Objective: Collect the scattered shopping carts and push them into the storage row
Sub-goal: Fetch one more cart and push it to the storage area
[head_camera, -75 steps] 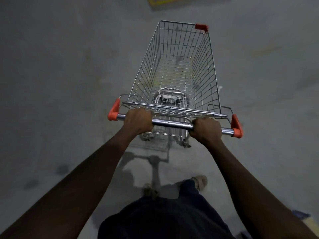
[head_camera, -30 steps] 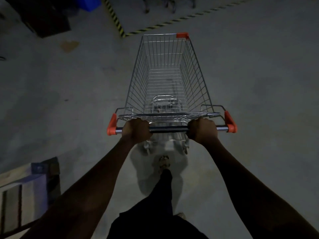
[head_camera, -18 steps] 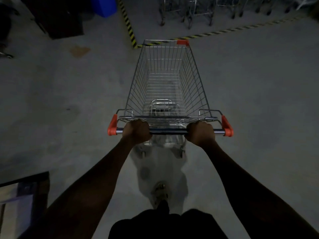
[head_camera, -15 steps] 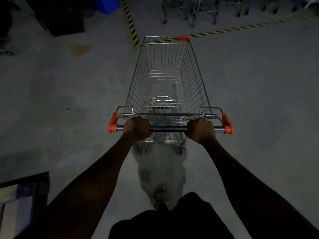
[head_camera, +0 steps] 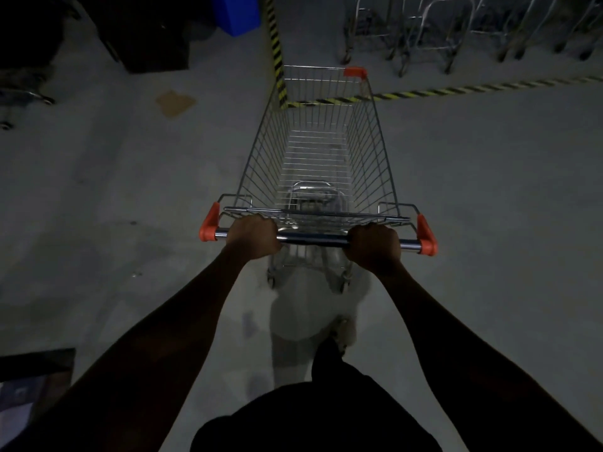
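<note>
An empty wire shopping cart (head_camera: 318, 151) with orange corner caps stands straight ahead of me on the grey concrete floor. My left hand (head_camera: 253, 236) grips the left part of its chrome handle bar (head_camera: 311, 238). My right hand (head_camera: 375, 247) grips the right part of the same bar. The cart's front end reaches the corner of a yellow-and-black striped floor line (head_camera: 456, 90). Beyond that line, at the top right, stands a row of parked carts (head_camera: 424, 31); only their lower frames and wheels show.
A blue bin (head_camera: 236, 13) and dark boxes (head_camera: 143, 34) stand at the top left. A brown patch (head_camera: 174, 102) marks the floor. A dark pallet-like object (head_camera: 29, 383) lies at the bottom left. Another wheeled frame (head_camera: 23, 96) sits at the far left edge.
The cart and I have rolled forward: the striped line and the parked carts have come closer, and the cart's front now reaches the line's corner. Both hands keep their grip on the handle.
</note>
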`<state>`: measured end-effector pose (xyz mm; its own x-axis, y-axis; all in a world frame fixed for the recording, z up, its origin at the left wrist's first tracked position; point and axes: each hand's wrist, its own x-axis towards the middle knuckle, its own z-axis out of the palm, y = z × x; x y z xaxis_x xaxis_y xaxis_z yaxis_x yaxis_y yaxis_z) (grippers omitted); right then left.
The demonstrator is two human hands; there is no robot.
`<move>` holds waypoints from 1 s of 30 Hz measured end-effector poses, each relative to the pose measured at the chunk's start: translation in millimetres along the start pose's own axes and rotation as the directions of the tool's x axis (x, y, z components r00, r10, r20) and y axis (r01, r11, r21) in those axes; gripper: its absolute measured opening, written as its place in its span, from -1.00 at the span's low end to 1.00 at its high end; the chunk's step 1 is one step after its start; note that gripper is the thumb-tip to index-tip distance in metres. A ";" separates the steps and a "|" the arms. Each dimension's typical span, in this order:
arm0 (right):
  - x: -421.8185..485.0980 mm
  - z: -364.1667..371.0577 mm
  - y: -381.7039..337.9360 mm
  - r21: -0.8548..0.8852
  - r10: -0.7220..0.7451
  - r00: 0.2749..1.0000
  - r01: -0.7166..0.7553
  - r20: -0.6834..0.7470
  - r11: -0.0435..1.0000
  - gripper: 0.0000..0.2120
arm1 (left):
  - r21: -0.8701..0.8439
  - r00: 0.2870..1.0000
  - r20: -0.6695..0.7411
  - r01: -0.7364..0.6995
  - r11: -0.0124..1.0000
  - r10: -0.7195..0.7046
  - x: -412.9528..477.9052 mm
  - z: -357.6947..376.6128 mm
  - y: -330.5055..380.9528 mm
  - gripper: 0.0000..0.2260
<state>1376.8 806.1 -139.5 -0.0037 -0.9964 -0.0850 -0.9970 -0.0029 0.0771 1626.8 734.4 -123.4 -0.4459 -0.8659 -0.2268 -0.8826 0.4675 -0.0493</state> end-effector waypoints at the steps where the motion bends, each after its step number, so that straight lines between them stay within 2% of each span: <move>1: 16.6 1.5 7.5 -0.008 -0.001 1.000 0.001 -0.010 1.000 -0.66 | 0.006 1.000 0.013 0.014 1.000 -0.014 14.7 -6.5 0.1 -0.68; 6: 108.1 -3.5 50.9 -0.042 -0.056 0.998 0.055 -0.018 0.998 -0.50 | 0.018 0.995 0.037 0.093 0.996 -0.093 108.4 -30.3 -0.6 -0.67; 9: 163.5 -14.1 73.7 0.016 -0.090 0.992 0.089 0.092 0.996 -0.64 | 0.005 0.992 0.050 0.114 0.994 -0.114 159.3 -39.9 -3.3 -0.66; 11: 195.3 -18.9 86.1 0.007 -0.103 0.991 0.102 0.091 0.995 -0.68 | 0.016 0.992 0.052 0.115 0.993 -0.116 189.5 -46.6 -5.4 -0.67; 16: 293.4 -22.5 111.3 -0.061 -0.098 0.992 0.103 0.085 0.993 -0.69 | 0.050 0.992 0.025 0.119 0.992 -0.120 288.4 -65.5 -29.1 -0.67; 21: 412.9 -31.4 138.8 -0.031 -0.089 0.993 0.092 0.076 0.995 -0.69 | 0.017 0.994 -0.011 0.105 0.994 -0.105 407.9 -90.8 -63.1 -0.69; 25: 513.4 -44.2 165.6 0.002 -0.035 0.986 0.035 0.164 0.999 -0.64 | -0.018 0.996 0.019 0.093 0.996 -0.092 503.0 -119.2 -85.1 -0.68; 30: 607.1 -45.4 192.9 -0.031 0.009 0.996 -0.006 0.093 0.999 -0.67 | -0.006 0.999 0.026 0.034 0.999 -0.034 604.5 -141.9 -108.6 -0.68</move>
<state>1185.7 196.8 -131.0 -0.0195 -0.9842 -0.1760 -0.9941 0.0003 0.1085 1432.0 134.9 -117.1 -0.4121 -0.8761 -0.2501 -0.8980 0.4370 -0.0512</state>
